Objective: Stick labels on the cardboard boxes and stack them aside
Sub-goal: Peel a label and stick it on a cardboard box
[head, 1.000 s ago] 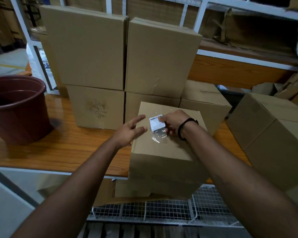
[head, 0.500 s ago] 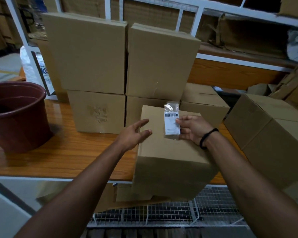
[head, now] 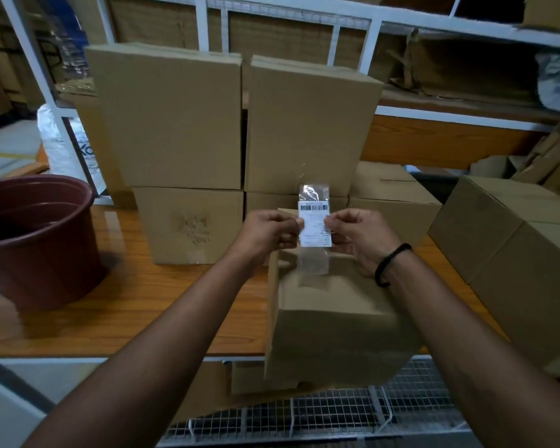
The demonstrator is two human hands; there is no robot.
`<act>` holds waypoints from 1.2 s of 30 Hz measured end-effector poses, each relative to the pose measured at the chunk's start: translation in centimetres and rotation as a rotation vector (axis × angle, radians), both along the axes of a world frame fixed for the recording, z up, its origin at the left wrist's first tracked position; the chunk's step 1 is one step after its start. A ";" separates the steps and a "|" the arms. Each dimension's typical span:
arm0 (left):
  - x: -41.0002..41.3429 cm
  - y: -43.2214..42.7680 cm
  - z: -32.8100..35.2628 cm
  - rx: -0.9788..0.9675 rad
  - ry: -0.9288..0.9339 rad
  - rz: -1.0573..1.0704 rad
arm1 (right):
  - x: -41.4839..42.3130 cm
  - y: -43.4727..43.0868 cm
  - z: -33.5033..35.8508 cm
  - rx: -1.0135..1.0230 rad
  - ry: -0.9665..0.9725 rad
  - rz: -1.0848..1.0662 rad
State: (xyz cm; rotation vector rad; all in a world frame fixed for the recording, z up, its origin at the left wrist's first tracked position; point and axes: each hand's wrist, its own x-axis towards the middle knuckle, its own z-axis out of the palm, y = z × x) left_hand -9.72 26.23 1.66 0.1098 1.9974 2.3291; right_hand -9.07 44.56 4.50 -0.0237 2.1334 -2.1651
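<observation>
Both hands, left hand [head: 269, 232] and right hand [head: 358, 236], pinch the label [head: 315, 226] above the unlabelled box [head: 333, 305]; sticking and stacking remain.

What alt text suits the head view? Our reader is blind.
Both hands, left and right, hold a barcode label upright above a cardboard box on a wooden table. Stacked boxes stand behind, a brown bucket at left.

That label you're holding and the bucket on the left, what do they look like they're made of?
White barcode label: matte printed paper, apparently on glossy clear film, which glints above and below it. Dark red round bucket: probably moulded plastic, smooth with a dull sheen.
</observation>
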 end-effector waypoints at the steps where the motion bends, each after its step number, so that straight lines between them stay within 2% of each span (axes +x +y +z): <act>1: -0.4 -0.4 -0.1 0.041 -0.044 0.004 | -0.3 0.0 0.0 0.036 0.038 0.004; 2: -0.9 -0.8 -0.2 0.071 -0.085 -0.003 | -0.8 0.1 -0.2 0.097 0.118 -0.011; 4: -1.6 -1.8 -0.5 0.119 -0.142 -0.029 | -2.6 1.0 -0.7 0.395 0.491 -0.062; 6: -2.2 -2.7 -0.5 0.168 -0.204 -0.024 | -4.5 1.4 -1.3 0.723 0.920 0.032; 7: -2.5 -3.0 -0.5 0.184 -0.236 -0.016 | -5.2 1.2 -1.5 0.807 1.062 0.117; 10: -2.8 -3.9 0.2 0.171 -0.275 -0.024 | -6.9 -1.2 -1.9 0.833 1.252 0.308; 13: -3.2 -4.7 -0.1 0.139 -0.271 -0.003 | -8.6 -3.4 -1.9 0.787 1.341 0.276; 15: -3.3 -5.3 -0.6 0.118 -0.231 0.137 | -9.3 -4.5 -1.5 0.729 1.245 0.182; 18: -2.9 -6.7 -1.2 0.030 -0.049 0.350 | -9.3 -6.4 -1.0 0.457 0.773 0.183; 20: -2.4 -7.6 -1.4 -0.063 0.041 0.368 | -9.2 -7.9 -0.9 0.334 0.524 0.267; 22: -2.1 -8.6 -1.5 -0.127 0.090 0.348 | -9.2 -9.7 -1.0 0.296 0.377 0.368; 26: -1.9 -11.7 -1.8 -0.154 0.100 0.376 | -8.4 -13.8 -1.0 0.251 0.198 0.521; 31: -0.7 -18.0 -2.2 -0.126 -0.032 0.457 | -8.1 -19.1 -0.4 0.140 -0.024 0.517; 36: 0.9 -24.2 -1.7 -0.144 -0.043 0.482 | -7.9 -26.6 -1.1 0.114 -0.093 0.540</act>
